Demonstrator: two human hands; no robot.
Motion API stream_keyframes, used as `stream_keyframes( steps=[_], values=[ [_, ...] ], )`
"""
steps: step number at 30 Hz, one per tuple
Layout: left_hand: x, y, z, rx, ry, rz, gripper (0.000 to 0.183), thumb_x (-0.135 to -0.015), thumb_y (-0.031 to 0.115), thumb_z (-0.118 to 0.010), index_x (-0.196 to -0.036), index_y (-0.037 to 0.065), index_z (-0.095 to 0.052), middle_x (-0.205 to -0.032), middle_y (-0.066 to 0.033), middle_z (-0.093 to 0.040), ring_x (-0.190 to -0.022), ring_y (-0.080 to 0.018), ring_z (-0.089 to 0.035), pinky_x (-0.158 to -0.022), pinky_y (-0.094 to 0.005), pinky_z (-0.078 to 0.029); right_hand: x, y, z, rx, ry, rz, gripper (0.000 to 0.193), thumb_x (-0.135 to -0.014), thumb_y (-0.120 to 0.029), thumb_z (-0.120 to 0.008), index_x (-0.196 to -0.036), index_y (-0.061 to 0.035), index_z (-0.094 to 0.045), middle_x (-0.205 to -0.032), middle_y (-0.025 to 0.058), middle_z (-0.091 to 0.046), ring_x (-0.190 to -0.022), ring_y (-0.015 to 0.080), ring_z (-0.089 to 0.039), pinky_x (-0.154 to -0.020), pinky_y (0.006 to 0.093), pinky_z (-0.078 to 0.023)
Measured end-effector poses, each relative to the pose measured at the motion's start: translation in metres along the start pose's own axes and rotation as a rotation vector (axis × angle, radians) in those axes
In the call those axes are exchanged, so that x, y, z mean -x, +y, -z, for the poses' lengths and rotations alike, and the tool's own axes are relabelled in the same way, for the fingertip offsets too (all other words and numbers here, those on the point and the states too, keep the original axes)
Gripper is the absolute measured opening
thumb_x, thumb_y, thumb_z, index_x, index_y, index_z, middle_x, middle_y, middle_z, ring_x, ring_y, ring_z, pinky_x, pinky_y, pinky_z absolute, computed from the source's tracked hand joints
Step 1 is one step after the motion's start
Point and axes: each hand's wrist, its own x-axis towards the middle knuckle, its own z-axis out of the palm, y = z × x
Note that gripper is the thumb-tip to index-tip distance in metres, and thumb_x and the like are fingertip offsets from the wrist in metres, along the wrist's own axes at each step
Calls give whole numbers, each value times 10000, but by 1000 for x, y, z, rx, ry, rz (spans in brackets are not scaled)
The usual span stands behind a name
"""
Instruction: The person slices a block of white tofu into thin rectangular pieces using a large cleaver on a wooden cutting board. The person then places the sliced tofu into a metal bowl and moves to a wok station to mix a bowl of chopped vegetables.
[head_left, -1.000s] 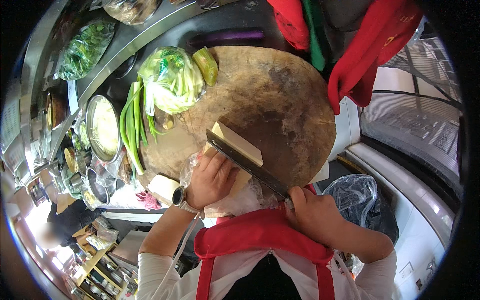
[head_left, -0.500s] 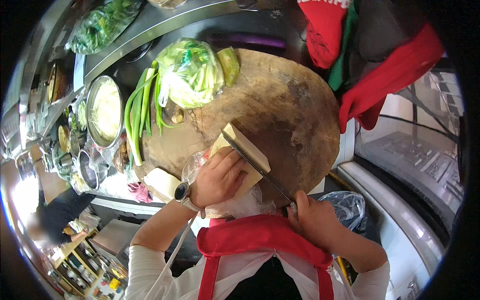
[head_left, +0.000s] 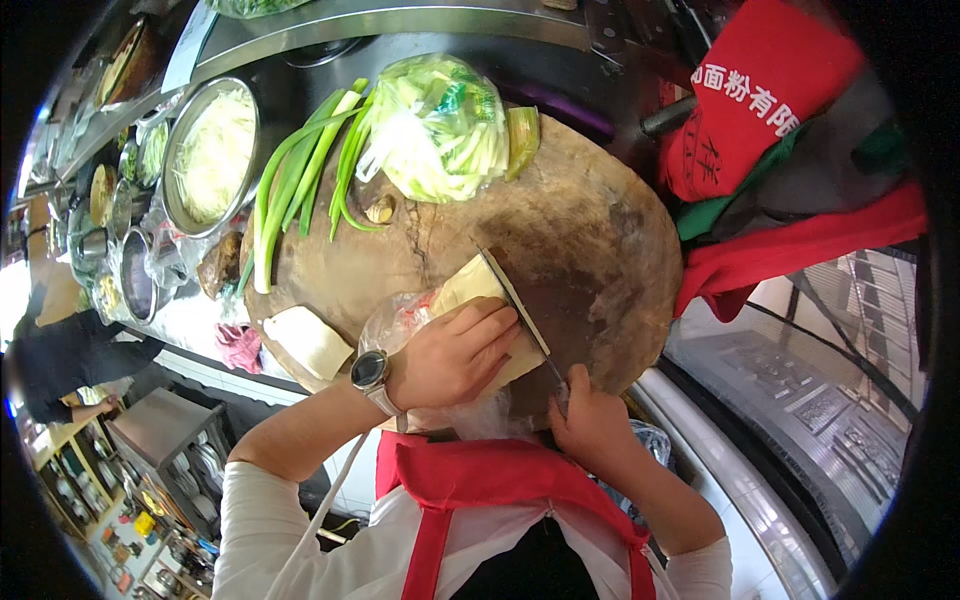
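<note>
A pale yellow block (head_left: 468, 285), its exact kind unclear, lies on a round wooden chopping board (head_left: 420, 250). My left hand (head_left: 455, 350), a watch on its wrist, presses on the block with fingers bent and held together. In my right hand (head_left: 590, 420) is the handle of a knife (head_left: 538, 340). The blade runs away from me along the block's right side, close by my left fingertips, and a thin pale strip shows to its right. Beneath and beside my left hand is a crumpled clear plastic bag (head_left: 395, 320). A separate off-white piece (head_left: 307, 342) sits at the board's left edge.
Green onions (head_left: 310, 165), a bag of cut greens (head_left: 440, 130), a green vegetable chunk (head_left: 522, 140) and a small ginger-like piece (head_left: 380, 209) occupy the board's far left. Beyond stands a bowl of pale shreds (head_left: 212, 155). Red cloth (head_left: 760, 90) hangs at right. Another person (head_left: 70, 350) is at far left.
The whole view has shifted and turned slightly. The knife's blade now stands more upright, with a narrower pale strip at its right. Both hands keep their holds.
</note>
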Motion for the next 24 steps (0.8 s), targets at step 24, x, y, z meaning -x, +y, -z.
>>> stream_keyframes(
  steps=[24],
  values=[
    [18,55,11,2181,438,257,458,-837,242,-633,-1217,26,-497,-1166,-73,-579,-1055,-181,-565,-935,-347,-442,68,-30,39,-1053,-138,-94,432,-675,-135,-607,-1040,-2,-418,-566,90,-503,-400,146,-459,-362,261,-369]
  ],
)
